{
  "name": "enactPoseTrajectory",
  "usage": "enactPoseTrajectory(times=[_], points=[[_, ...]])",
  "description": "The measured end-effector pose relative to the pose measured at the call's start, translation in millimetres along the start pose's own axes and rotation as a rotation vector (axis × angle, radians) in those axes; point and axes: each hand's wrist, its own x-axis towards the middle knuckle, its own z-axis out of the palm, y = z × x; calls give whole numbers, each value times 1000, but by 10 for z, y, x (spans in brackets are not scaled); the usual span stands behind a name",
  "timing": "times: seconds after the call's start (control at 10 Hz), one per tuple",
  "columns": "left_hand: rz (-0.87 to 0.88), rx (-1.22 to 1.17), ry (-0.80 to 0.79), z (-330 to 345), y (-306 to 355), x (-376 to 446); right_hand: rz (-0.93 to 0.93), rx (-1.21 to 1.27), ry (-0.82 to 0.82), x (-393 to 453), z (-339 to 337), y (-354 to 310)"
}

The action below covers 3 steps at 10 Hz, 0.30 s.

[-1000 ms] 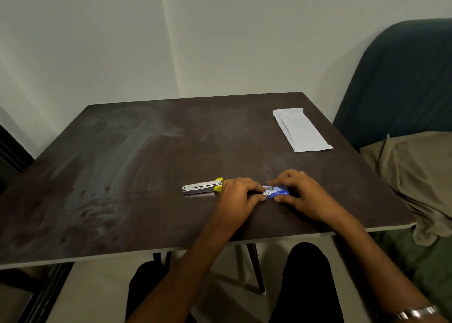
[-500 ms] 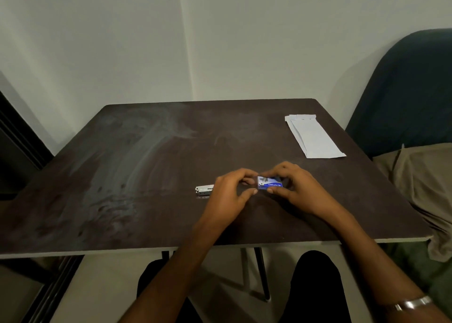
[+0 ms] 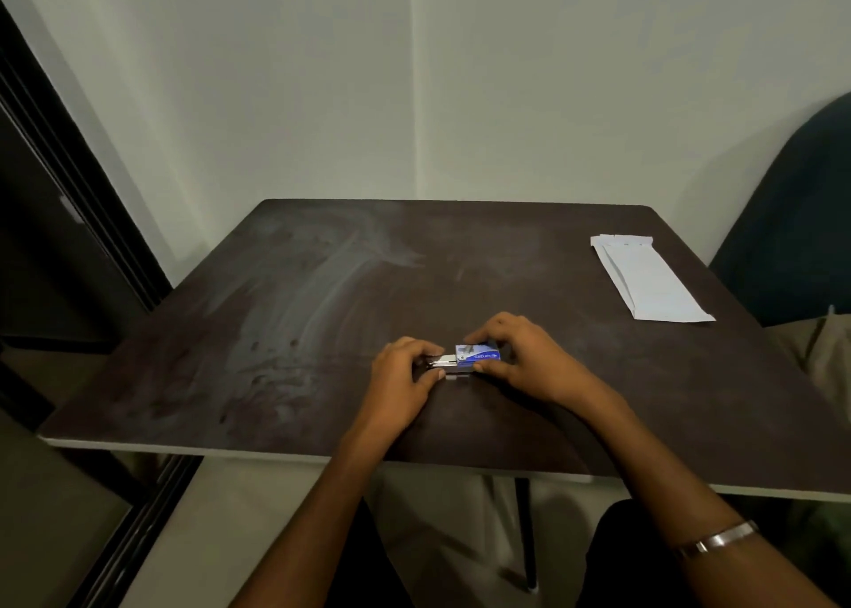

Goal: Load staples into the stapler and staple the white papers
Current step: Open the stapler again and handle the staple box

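Centrally, near the table's [image 3: 322, 313] front edge, the right hand [image 3: 525, 359] pinches the blue staple box [image 3: 477, 355]; the left hand [image 3: 400, 372] pinches its pulled-out inner tray [image 3: 441, 362]. White papers [image 3: 649, 280] lie well apart, far right, open tabletop between.

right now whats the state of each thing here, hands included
staple box: slid partly open, inner tray sticking out on the left
left hand: pinches the tray end
right hand: grips the blue sleeve
white papers: lying flat at the table's far right, untouched
table: smudged
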Motion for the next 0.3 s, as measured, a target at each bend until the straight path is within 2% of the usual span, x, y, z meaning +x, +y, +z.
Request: enactPoseTrajectory(times=[0.2, 0.3], points=[[18, -43, -18, 76, 47, 16, -32, 1, -10, 30, 57, -54], [7, -137, -100, -30, 35, 60, -3, -38, -43, 29, -33, -45]])
